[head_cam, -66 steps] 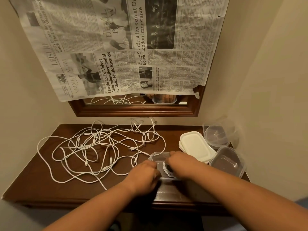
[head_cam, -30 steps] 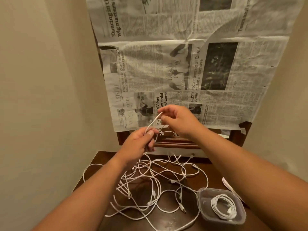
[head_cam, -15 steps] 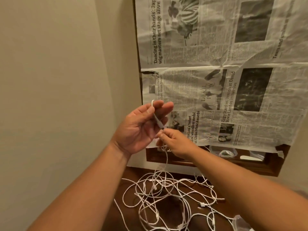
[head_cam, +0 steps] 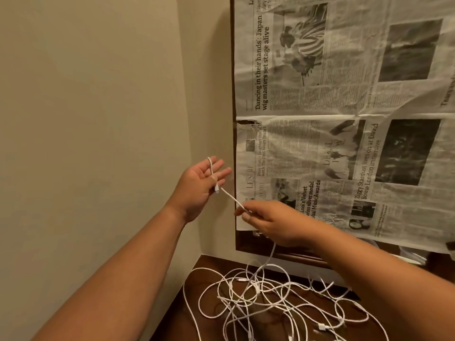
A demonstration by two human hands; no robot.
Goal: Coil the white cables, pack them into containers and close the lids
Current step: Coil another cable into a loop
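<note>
Fingers (head_cam: 218, 166) of our left hand (head_cam: 199, 185) are up and loosely spread, palm turned toward us, and a thin white cable (head_cam: 231, 198) runs over them: it loops across the fingertips, comes down the palm, and its small white plug (head_cam: 217, 187) sits against the base of the fingers. We cannot tell whether the thumb is pressing it there. From the plug the cable stretches taut, down and to the right, straight into our right hand (head_cam: 273, 223). That one has its thumb and forefinger pressed together on the strand, the other fingers curled beneath. Below the right hand the same cable drops away and joins the loose tangle of white cables (head_cam: 270, 299) sprawled on the dark brown wooden tabletop (head_cam: 197, 271), near and to the right in our view. Several small white connectors show among the loops. Both hands are held well above the table, apart from each other, with only the tight strand linking them. Behind them, on the far side, sheets of black-and-white newspaper (head_cam: 344, 119) hang over a dark wooden frame (head_cam: 232, 70), whose lower edge peeks out under the paper just above the table. On the left stands a plain beige wall (head_cam: 86, 119), meeting the far wall in a corner just behind our raised left hand.
</note>
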